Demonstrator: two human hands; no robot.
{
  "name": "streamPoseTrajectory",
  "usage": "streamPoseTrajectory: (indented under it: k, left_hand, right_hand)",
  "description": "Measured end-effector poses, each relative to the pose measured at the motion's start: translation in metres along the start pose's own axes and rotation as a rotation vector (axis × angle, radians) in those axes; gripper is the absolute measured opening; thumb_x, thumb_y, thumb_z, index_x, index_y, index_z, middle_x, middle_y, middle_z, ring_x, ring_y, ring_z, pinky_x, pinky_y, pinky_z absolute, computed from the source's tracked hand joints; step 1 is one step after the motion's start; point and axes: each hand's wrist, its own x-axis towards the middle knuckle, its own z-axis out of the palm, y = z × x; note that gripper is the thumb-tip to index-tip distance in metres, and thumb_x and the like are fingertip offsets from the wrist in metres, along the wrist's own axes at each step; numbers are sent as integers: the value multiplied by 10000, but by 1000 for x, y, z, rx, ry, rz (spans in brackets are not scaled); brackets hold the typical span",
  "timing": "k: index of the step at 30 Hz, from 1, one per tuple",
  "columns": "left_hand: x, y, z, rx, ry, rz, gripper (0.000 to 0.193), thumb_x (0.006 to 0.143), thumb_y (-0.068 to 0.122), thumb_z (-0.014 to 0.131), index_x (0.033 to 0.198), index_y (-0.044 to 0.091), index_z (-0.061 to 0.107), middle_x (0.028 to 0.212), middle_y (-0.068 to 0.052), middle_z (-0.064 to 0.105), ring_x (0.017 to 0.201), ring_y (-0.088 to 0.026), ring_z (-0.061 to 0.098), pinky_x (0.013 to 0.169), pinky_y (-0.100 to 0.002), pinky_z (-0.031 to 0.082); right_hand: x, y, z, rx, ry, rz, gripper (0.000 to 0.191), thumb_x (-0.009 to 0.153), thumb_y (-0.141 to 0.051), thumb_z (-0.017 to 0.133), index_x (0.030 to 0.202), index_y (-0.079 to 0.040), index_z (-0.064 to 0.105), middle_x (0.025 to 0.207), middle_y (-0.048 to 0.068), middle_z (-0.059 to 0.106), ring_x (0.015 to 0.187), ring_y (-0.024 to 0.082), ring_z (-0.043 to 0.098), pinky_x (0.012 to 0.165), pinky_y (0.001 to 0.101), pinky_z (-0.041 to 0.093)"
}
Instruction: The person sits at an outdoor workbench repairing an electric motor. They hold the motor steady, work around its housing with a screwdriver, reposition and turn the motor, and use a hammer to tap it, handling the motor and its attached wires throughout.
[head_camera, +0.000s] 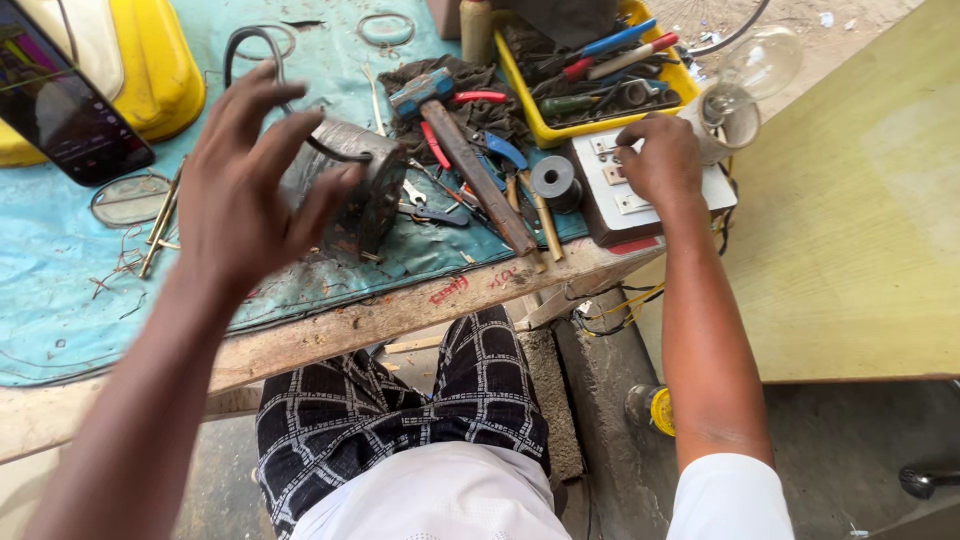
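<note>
My left hand hovers with spread fingers just in front of a grey metal motor that lies on the blue sheet; whether it touches the motor I cannot tell. My right hand rests with fingers curled on a white switch board at the bench's right end. A clear glass bulb stands in a holder right behind that hand.
A hammer, pliers, screwdrivers and a roll of black tape lie beside the motor. A yellow tray holds more tools. A phone leans at far left. A yellowish board stands to the right.
</note>
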Motion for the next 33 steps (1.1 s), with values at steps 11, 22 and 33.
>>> streamPoseTrajectory:
  k: [11, 22, 33]
  left_hand:
    - [-121, 49, 32, -250, 274, -502, 730, 910, 151, 829, 1484, 4, 402, 1453, -222, 477, 1388, -392, 511, 1195, -467, 446]
    - [-114, 40, 51, -255, 308, -560, 1344, 674, 378, 1017, 1571, 12, 86, 1474, -255, 327, 1373, -409, 418, 1177, -511, 380]
    - [-117, 36, 66, -399, 368, -504, 1223, 727, 251, 1006, 1562, 28, 141, 1457, -223, 414, 1338, -369, 527, 1172, -454, 447]
  right_hand:
    - [-2, 24, 14, -3, 26, -134, 65, 893, -15, 749, 946, -5, 715, 1007, 208, 700, 977, 410, 674, 884, 505, 523]
    - [-107, -139, -7, 1454, 146, -33, 77, 1161, -49, 625, 1084, -52, 624, 1000, 55, 651, 929, 145, 626, 839, 263, 530]
    - [-136, -266, 49, 1308, -100, -30, 110, 1022, 49, 620, 1110, 13, 675, 1063, 67, 688, 942, 124, 707, 819, 273, 614]
